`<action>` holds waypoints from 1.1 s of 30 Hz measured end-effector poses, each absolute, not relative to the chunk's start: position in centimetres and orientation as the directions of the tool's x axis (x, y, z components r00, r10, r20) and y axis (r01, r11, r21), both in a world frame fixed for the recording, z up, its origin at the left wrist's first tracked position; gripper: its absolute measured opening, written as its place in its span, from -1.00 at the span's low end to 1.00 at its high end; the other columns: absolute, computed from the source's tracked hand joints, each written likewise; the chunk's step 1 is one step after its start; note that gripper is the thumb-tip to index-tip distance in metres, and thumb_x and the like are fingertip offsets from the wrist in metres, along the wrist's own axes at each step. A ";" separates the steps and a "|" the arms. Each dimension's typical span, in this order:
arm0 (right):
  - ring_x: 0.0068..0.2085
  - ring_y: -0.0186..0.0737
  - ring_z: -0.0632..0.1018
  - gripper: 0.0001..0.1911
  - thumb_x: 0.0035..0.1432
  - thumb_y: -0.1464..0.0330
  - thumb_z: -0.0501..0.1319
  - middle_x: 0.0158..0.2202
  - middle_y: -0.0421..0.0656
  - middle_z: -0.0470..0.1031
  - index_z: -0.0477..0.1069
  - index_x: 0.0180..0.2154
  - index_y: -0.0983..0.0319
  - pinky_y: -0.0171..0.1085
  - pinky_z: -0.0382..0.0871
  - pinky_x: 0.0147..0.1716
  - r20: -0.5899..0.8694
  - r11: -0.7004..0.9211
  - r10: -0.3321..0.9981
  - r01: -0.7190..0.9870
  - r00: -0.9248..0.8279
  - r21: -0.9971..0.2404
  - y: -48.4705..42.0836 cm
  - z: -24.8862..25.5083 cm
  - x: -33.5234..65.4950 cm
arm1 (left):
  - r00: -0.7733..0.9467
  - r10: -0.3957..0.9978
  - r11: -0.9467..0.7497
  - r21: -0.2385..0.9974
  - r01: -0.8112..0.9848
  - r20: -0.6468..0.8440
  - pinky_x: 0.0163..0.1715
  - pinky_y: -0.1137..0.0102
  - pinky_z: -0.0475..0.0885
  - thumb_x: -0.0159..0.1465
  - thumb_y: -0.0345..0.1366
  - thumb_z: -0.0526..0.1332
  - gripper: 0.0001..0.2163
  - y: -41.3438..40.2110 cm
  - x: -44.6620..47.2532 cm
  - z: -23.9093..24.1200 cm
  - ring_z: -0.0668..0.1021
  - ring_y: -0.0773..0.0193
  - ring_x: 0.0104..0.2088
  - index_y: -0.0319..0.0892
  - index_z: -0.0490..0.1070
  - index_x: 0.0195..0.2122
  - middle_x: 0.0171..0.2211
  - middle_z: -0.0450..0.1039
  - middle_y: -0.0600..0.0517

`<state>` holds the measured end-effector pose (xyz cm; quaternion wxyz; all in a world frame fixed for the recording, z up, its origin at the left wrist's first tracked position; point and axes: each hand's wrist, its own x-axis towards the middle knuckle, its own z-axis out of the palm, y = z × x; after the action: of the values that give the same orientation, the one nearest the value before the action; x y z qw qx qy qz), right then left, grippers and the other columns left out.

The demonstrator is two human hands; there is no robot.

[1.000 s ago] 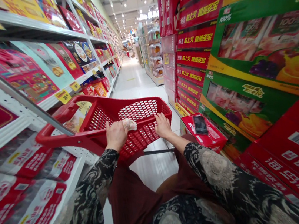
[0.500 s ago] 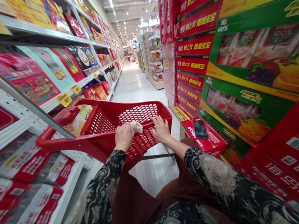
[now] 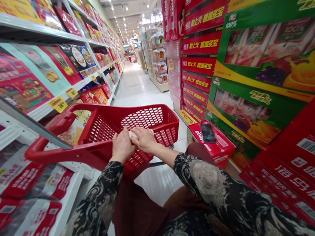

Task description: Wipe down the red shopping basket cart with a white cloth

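Observation:
A red plastic shopping cart (image 3: 159, 110) stands sideways before my knees, its handle at the left. Above its near rim both hands meet. My left hand (image 3: 121, 146) has its fingers bent against a crumpled white tissue (image 3: 132, 135). Over that tissue lies my right hand (image 3: 145, 139), its fingers curled round it and covering most of it. A little white shows on both sides of the right hand. How firmly the left fingers grip is partly hidden.
Shelves (image 3: 84, 83) of packaged goods run along the left. Stacked red drink cartons (image 3: 198, 45) and green juice boxes (image 3: 245, 109) rise at the right. A red box (image 3: 218, 148) with a dark, blurred-out item on top sits by my right knee. The aisle floor (image 3: 137, 81) stretches ahead.
My right hand has moved left from the cart's rim onto the tissue beside my left hand. Earlier the left hand alone held the tissue. The view has shifted slightly.

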<state>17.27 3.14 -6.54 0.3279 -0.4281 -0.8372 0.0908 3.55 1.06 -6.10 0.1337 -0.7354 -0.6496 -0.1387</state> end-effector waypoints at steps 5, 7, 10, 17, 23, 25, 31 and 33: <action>-0.06 -0.15 0.44 -0.66 0.21 0.30 0.14 0.02 -0.12 0.44 0.32 0.03 0.17 -0.18 0.24 -0.08 0.509 0.651 0.737 0.669 -0.444 -0.358 3.6 -7.1 17.8 | 0.167 0.925 -0.158 -0.053 0.986 0.341 0.22 0.04 0.03 0.11 -0.19 0.18 -0.33 0.9 3.6 -5.7 0.34 0.00 0.16 -0.34 0.06 0.22 0.14 0.30 -0.28; -0.09 -0.16 0.45 -0.68 0.21 0.33 0.12 -0.02 -0.13 0.45 0.32 0.01 0.17 -0.19 0.25 -0.10 0.506 0.644 0.742 0.679 -0.440 -0.352 4.1 -7.5 18.6 | 0.200 0.924 -0.181 -0.090 0.979 0.326 0.23 0.01 -0.02 0.13 -0.18 0.19 -0.42 0.7 3.6 -5.6 0.32 -0.01 0.17 -0.27 0.18 0.16 0.12 0.34 -0.22; -0.07 -0.17 0.45 -0.68 0.20 0.37 0.10 -0.03 -0.12 0.46 0.33 0.01 0.18 -0.20 0.24 -0.08 0.487 0.603 0.773 0.708 -0.407 -0.367 5.0 -8.1 20.7 | 0.227 0.921 -0.200 -0.116 0.973 0.316 0.23 0.01 -0.03 0.15 -0.15 0.19 -0.50 0.5 3.5 -5.5 0.35 -0.01 0.15 -0.23 0.27 0.10 0.08 0.38 -0.19; -0.06 -0.14 0.44 -0.69 0.19 0.41 0.05 -0.07 -0.09 0.48 0.37 -0.03 0.24 -0.19 0.21 -0.06 0.479 0.479 0.839 0.770 -0.260 -0.422 6.3 -8.8 25.3 | 0.189 0.917 -0.158 -0.115 0.981 0.353 0.23 -0.04 -0.05 0.21 -0.15 0.11 -0.64 0.4 4.4 -5.7 0.39 -0.01 0.09 -0.24 0.39 -0.04 0.00 0.44 -0.19; -0.05 -0.11 0.40 -0.62 0.11 0.32 0.15 -0.06 -0.09 0.44 0.35 0.00 0.19 -0.19 0.20 -0.06 0.509 0.548 0.793 0.756 -0.334 -0.358 5.8 -8.5 22.4 | 0.192 0.907 -0.172 -0.087 0.981 0.374 0.22 -0.13 -0.07 0.18 -0.21 0.12 -0.60 0.6 7.5 -6.8 0.27 -0.06 0.19 -0.23 0.32 0.03 0.12 0.34 -0.20; -0.08 -0.11 0.41 -0.63 0.11 0.34 0.14 -0.06 -0.09 0.44 0.36 0.00 0.17 -0.17 0.20 -0.06 0.476 0.533 0.809 0.773 -0.346 -0.344 6.0 -8.5 22.3 | 0.188 0.911 -0.176 -0.067 0.982 0.367 0.23 -0.11 -0.07 0.18 -0.23 0.11 -0.60 0.6 7.8 -7.0 0.29 -0.03 0.18 -0.23 0.30 0.04 0.10 0.36 -0.18; -0.04 -0.08 0.41 -0.65 0.14 0.42 0.09 -0.05 -0.07 0.44 0.38 -0.02 0.19 -0.12 0.20 -0.03 0.457 0.476 0.845 0.779 -0.276 -0.409 7.6 -9.7 27.6 | 0.201 0.915 -0.190 -0.066 0.980 0.350 0.24 -0.09 -0.08 0.18 -0.28 0.08 -0.59 0.4 7.0 -6.9 0.27 -0.02 0.20 -0.25 0.27 0.06 0.11 0.36 -0.19; -0.02 -0.07 0.40 -0.66 0.14 0.43 0.07 -0.05 -0.06 0.44 0.38 -0.03 0.20 -0.10 0.20 -0.02 0.461 0.425 0.864 0.787 -0.205 -0.447 8.0 -10.2 29.6 | 0.199 0.916 -0.190 -0.061 0.980 0.349 0.24 -0.08 -0.07 0.18 -0.28 0.09 -0.60 0.4 6.8 -6.8 0.27 -0.01 0.20 -0.23 0.27 0.06 0.11 0.36 -0.19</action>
<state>29.57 8.01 -10.17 0.3366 -0.5333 -0.7740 0.0568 6.84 0.35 -6.82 0.1359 -0.7622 -0.6218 -0.1178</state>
